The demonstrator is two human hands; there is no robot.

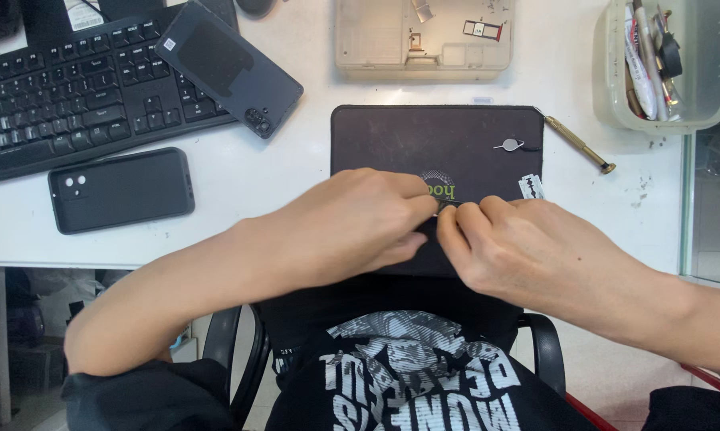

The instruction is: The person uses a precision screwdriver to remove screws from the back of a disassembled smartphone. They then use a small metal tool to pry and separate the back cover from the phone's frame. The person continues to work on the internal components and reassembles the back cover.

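My left hand (352,227) and my right hand (519,243) meet fingertip to fingertip over the front of a black work mat (392,140). Between the fingertips they pinch a small dark part (444,206), mostly hidden, so I cannot tell what it is. On the mat just beyond my right hand lie a razor blade (531,187) and a metal ejector pin (508,144).
A black keyboard (64,96) sits at the back left, with a dark phone (228,65) face down on it and a black phone case (122,190) in front. A beige parts tray (424,38), a clear tool tub (670,60) and a brass-handled screwdriver (579,144) lie behind.
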